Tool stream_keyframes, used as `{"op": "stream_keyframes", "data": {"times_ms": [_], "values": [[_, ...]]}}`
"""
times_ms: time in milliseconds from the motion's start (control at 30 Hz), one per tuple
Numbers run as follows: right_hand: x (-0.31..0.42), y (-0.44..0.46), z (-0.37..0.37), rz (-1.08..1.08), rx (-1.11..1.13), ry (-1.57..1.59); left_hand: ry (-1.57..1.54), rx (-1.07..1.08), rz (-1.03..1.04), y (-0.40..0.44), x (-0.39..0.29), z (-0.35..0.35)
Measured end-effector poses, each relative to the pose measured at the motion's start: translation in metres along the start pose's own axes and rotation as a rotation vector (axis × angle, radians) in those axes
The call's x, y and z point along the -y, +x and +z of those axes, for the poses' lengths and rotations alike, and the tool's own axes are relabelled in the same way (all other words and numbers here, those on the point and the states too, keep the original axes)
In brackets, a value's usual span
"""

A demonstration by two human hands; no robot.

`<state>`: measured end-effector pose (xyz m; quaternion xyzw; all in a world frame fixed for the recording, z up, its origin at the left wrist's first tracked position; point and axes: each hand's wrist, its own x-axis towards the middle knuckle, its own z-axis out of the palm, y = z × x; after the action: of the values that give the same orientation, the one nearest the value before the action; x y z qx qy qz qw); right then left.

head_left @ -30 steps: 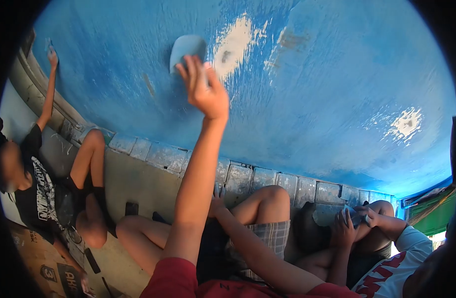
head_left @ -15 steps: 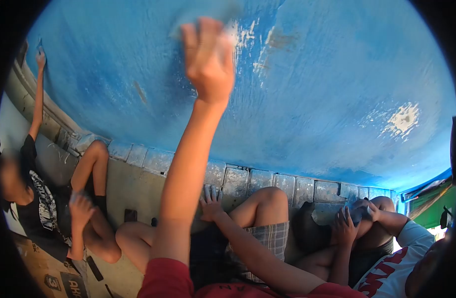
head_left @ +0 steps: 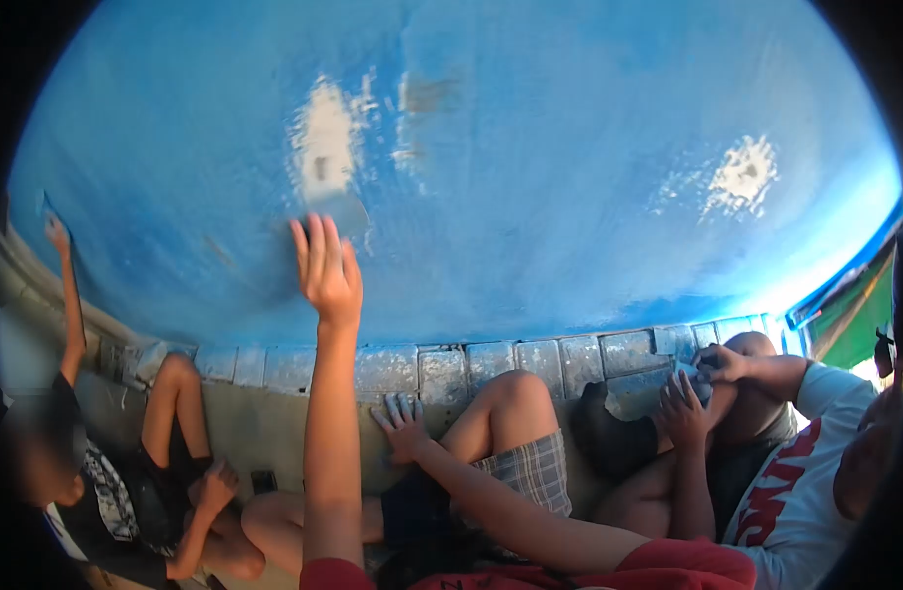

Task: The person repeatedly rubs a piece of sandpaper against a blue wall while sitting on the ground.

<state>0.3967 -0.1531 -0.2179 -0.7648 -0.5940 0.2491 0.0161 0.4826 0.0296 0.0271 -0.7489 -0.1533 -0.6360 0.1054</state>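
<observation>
My left hand (head_left: 328,270) is raised against a curved blue painted surface (head_left: 530,246). Its fingers press a thin grey sheet (head_left: 349,213), which looks like sandpaper, flat to the paint; part of it is hidden behind them. Just above lies a large bare white patch (head_left: 325,138) with ragged edges. Low down, beside my bent knee, my right hand (head_left: 404,428) has its fingers spread and holds nothing. It is near the grey blocks (head_left: 387,372) along the foot of the blue surface; whether it leans on the floor I cannot tell.
On the left, a person's hand (head_left: 58,233) touches the blue surface. At right, another seated person's hands (head_left: 687,413) hold a small greyish piece. A second white patch (head_left: 744,172) shows on the right. A dark phone-like object (head_left: 263,482) lies on the floor.
My left hand has moved down the blue surface with the grey sheet, and the white patch above it shows fully. My view has shifted slightly. My right hand stays low with spread fingers.
</observation>
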Motion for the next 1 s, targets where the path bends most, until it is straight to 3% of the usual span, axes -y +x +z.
{"op": "stream_keyframes", "data": {"times_ms": [67, 167, 267, 400, 467, 567, 633, 767, 833, 900, 967, 1000], "values": [[-0.001, 0.006, 0.012, -0.014, -0.068, 0.024, 0.028, -0.024, -0.127, -0.039, 0.015, 0.001], [-0.003, 0.005, 0.003, -0.003, -0.042, 0.027, 0.066, -0.204, -0.52, -0.026, 0.008, -0.002], [-0.003, 0.002, -0.004, 0.015, 0.015, 0.022, -0.058, -0.116, -0.175, -0.007, -0.032, 0.014], [-0.001, -0.002, -0.011, 0.014, 0.083, 0.031, -0.02, -0.374, -0.149, 0.077, -0.037, 0.028], [0.001, -0.002, -0.019, 0.009, 0.112, 0.052, -0.074, -0.396, -0.006, 0.103, -0.042, 0.029], [0.002, -0.002, -0.022, 0.008, 0.14, 0.067, -0.234, -0.069, 0.436, 0.1, -0.067, 0.021], [0.003, -0.002, -0.021, 0.009, 0.142, 0.07, -0.19, 0.066, 0.459, 0.085, -0.057, 0.015], [0.001, 0.0, -0.008, -0.007, 0.007, 0.031, -0.045, -0.187, -0.043, 0.024, 0.001, 0.003], [0.003, -0.004, -0.008, -0.016, -0.003, 0.018, -0.135, -0.126, -0.914, -0.026, 0.018, -0.027], [-0.002, 0.0, -0.005, -0.008, -0.064, 0.037, -0.294, 0.14, -0.845, -0.068, 0.034, -0.062], [0.0, 0.007, 0.007, 0.006, -0.163, 0.097, -0.537, 0.271, -1.203, -0.121, 0.048, -0.102], [-0.002, 0.009, 0.001, 0.015, -0.164, 0.387, -0.677, 0.274, -1.442, -0.136, 0.048, -0.121]]}}
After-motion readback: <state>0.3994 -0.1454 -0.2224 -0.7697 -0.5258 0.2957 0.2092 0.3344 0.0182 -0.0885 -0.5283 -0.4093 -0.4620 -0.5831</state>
